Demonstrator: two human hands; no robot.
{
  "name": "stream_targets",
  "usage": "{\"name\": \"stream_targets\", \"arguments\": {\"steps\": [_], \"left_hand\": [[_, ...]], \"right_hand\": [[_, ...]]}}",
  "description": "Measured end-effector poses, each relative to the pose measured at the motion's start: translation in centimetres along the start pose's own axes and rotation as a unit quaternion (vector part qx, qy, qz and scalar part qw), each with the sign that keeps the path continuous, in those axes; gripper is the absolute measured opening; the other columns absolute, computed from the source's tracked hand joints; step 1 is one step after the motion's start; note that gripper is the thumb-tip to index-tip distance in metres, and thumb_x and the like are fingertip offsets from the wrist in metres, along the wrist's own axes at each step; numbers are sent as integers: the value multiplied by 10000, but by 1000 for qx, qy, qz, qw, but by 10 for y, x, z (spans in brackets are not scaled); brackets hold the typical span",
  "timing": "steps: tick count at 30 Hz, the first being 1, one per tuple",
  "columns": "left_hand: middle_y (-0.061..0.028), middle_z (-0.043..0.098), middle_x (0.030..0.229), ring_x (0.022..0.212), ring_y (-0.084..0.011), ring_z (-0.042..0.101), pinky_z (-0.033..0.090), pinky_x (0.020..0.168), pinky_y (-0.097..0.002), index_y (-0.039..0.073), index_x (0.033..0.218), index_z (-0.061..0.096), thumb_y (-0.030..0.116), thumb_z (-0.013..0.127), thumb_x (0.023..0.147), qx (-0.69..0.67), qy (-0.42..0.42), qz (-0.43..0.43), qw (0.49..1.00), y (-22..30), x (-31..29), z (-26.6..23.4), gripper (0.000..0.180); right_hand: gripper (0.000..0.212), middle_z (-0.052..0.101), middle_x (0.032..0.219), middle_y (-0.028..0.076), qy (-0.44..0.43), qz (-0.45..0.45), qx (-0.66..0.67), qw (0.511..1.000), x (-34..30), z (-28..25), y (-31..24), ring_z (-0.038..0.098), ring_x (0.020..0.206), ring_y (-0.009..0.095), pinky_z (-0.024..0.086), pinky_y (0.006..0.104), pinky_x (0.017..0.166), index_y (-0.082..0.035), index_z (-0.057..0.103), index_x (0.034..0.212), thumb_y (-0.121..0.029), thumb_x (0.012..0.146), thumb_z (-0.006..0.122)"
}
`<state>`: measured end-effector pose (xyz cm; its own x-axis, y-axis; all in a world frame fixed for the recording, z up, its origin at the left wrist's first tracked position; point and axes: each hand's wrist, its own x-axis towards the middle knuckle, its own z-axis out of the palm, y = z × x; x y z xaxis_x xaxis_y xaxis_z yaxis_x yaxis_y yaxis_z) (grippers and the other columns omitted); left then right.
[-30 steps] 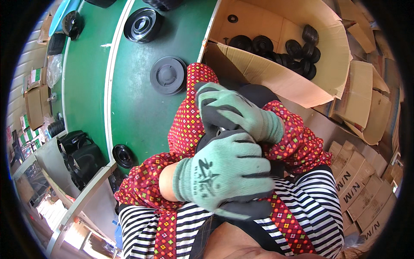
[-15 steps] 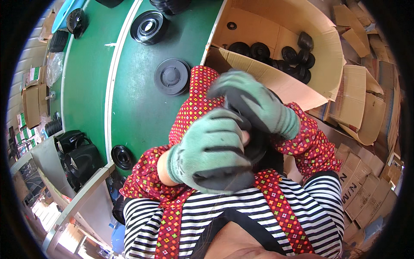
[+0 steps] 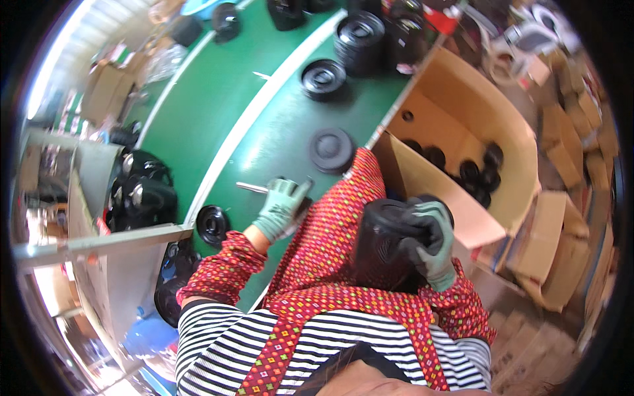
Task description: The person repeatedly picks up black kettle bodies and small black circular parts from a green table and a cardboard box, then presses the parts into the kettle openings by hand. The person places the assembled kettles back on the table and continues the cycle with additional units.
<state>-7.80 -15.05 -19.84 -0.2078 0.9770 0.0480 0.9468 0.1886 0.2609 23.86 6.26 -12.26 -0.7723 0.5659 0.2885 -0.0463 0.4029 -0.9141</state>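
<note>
Over the green worktop, left hand: the gloved left hand (image 3: 284, 206) reaches out above the worktop (image 3: 198, 125), beside the apron; its fingers meet one end of a thin metal rod (image 3: 251, 187). Whether this grip is closed on the rod or merely touches it, I cannot tell.
At the lap, right hand: the gloved right hand (image 3: 432, 243) has its fingers bent over the upper right side of the black pot, a holding grip.
Black pot: the glossy black pot (image 3: 380, 254) sits against the patterned apron (image 3: 323, 244), between the worktop and the person's right arm, its round top turned up toward the camera; its lower end is hard to make out.
Grey disc: a flat grey disc (image 3: 331, 150) lies on the worktop just beside the apron, beyond the left hand.
Black parts: a black round part (image 3: 323, 79) with a pale centre lies farther back, near a stack of black pieces (image 3: 360, 43); a black ring (image 3: 212, 226) lies by the near left corner.
Cardboard box: the open box (image 3: 422, 181) stands right of the worktop, with dark round pieces (image 3: 470, 171) inside.
White strip: a long pale strip (image 3: 228, 158) runs along the worktop, left of the rod.
</note>
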Motion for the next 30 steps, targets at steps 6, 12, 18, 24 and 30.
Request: {"name": "stream_targets", "arguments": {"steps": [6, 12, 18, 24, 30], "left_hand": [[-245, 482, 1542, 1464, -414, 423, 247, 1257, -556, 39, 1601, 425, 284, 827, 841, -255, 95, -11, 962, 37, -1, -31, 895], [-183, 520, 1544, 1387, -350, 564, 469, 1130, -448, -32, 1592, 367, 216, 869, 872, -529, 134, -31, 838, 59, -2, -92, 911], [-121, 705, 1142, 937, -232, 718, 614, 849, -364, -53, 1348, 602, 183, 659, 1058, -690, 230, -205, 654, -30, 36, -107, 378], [-86, 698, 1104, 933, -173, 705, 636, 775, -351, -18, 1292, 638, 341, 723, 1037, -533, 325, -261, 736, -213, 172, -95, 448], [-120, 727, 741, 682, -273, 708, 538, 702, -416, 49, 946, 772, 521, 753, 943, -241, 418, -319, 816, -323, 288, -72, 473]], "right_hand": [[282, 639, 1036, 45, 225, 149, 197, 943, 70, -7, -10, 591, 960, 145, 506, 334, 860, -44, 610, 1119, -323, 1109, 569], [601, 646, 1457, 112, 29, 289, 562, 774, 137, 62, 3, 651, 1269, 267, 532, 451, 1102, -86, 616, 1445, -558, 1101, 476], [515, 566, 1389, 114, 131, 317, 377, 860, 158, 116, 33, 611, 1239, 285, 498, 449, 1122, -54, 524, 1483, -420, 1126, 466], [318, 632, 1191, 21, 58, 241, 304, 920, 135, 137, 73, 591, 1058, 107, 505, 288, 981, -20, 613, 1352, -245, 1132, 567], [243, 702, 1237, 106, -22, 208, 169, 963, 169, 126, 78, 639, 1188, 161, 494, 322, 1052, 21, 654, 1265, -101, 1055, 657]]}}
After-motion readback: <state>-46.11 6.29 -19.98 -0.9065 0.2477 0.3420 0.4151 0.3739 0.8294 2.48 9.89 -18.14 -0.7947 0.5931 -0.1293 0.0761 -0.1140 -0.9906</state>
